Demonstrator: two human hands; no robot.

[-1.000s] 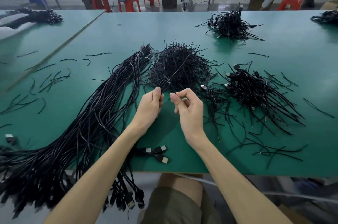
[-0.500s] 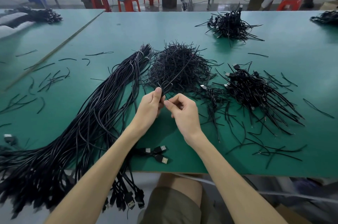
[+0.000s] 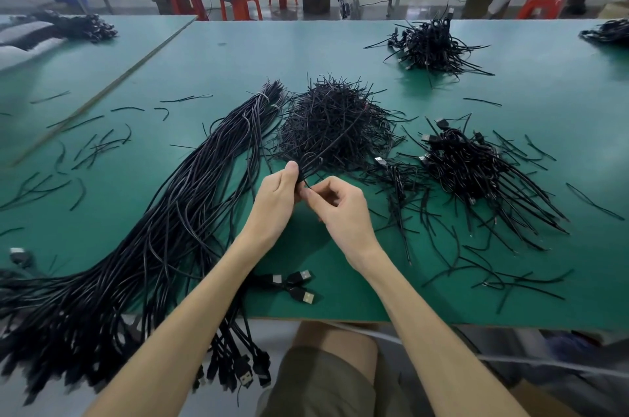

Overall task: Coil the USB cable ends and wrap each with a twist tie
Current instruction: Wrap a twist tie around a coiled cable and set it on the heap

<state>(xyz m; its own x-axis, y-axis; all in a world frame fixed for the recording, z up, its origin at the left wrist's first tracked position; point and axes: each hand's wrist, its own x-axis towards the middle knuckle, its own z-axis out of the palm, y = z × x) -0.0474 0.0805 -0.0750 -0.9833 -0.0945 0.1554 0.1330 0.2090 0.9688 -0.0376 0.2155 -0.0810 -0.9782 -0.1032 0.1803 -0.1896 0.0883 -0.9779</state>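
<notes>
The left hand (image 3: 276, 202) pinches the coiled end of a USB cable (image 3: 309, 161) between thumb and fingers, the loop sticking out just beyond the thumb tip on the far side. The right hand (image 3: 342, 210), fingers curled, pinches a twist tie (image 3: 305, 183) touching that coil. Both hands hover over the green table (image 3: 238, 52), near the twist tie pile (image 3: 332, 120).

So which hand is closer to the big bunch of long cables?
Left. The left hand sits just beside the bunch of long cables; the right hand is farther, past the left hand.
</notes>
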